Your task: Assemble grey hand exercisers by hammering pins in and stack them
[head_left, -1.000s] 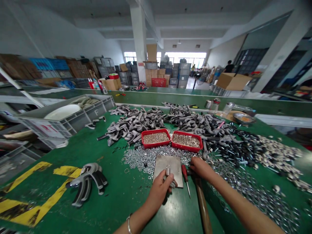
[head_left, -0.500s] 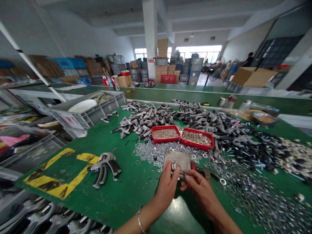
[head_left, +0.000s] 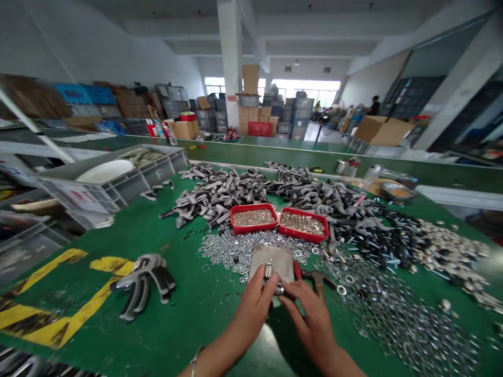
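Bolt (head_left: 268,270) is standing upright over a steel plate (head_left: 272,257), long axis vertical, clamped in the left hand (head_left: 253,309), while the nearby right hand (head_left: 310,324) is bringing its fingertips (head_left: 286,297) against the lower end, any grip there hidden.

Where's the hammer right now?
In the head view, the hammer lies on the green workbench, its head just right of the steel plate and above the right hand, beside loose washers.
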The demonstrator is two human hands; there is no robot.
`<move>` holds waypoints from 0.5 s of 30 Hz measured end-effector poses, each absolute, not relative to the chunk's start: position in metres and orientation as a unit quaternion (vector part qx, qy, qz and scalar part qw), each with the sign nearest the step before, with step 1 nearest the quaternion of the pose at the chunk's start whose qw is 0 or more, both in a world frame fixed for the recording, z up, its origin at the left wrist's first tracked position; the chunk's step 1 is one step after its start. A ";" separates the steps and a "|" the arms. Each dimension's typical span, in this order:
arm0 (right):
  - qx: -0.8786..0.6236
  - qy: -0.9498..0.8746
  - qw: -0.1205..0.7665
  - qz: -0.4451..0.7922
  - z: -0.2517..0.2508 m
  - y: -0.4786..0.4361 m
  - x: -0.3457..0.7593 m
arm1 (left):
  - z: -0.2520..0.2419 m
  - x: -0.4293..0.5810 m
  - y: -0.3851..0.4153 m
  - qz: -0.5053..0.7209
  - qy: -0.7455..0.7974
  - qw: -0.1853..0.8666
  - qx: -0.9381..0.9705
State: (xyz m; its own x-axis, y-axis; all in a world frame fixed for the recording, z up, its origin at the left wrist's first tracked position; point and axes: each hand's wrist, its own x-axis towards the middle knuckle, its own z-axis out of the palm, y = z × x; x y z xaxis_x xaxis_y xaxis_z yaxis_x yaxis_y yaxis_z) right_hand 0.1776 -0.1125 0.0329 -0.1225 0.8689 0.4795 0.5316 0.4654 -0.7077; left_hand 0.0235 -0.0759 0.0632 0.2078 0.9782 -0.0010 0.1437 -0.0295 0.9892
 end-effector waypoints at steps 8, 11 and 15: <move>-0.575 -0.755 0.258 0.184 0.029 -0.108 0.252 | 0.040 0.022 -0.053 0.416 0.483 0.522 0.566; -0.700 -0.654 0.267 0.104 0.023 -0.092 0.343 | 0.043 0.022 -0.050 0.419 0.520 0.493 0.558; -0.803 -0.543 0.246 0.029 0.016 -0.069 0.443 | 0.044 0.035 -0.055 0.393 0.548 0.484 0.558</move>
State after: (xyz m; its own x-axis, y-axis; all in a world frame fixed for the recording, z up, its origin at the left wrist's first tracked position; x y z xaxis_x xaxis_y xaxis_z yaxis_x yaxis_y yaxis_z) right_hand 0.4431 -0.0686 0.0157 0.4094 0.8853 0.2204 0.8569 -0.2901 -0.4261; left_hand 0.0354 -0.0552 0.0442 0.0903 0.9918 -0.0908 0.2305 0.0679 0.9707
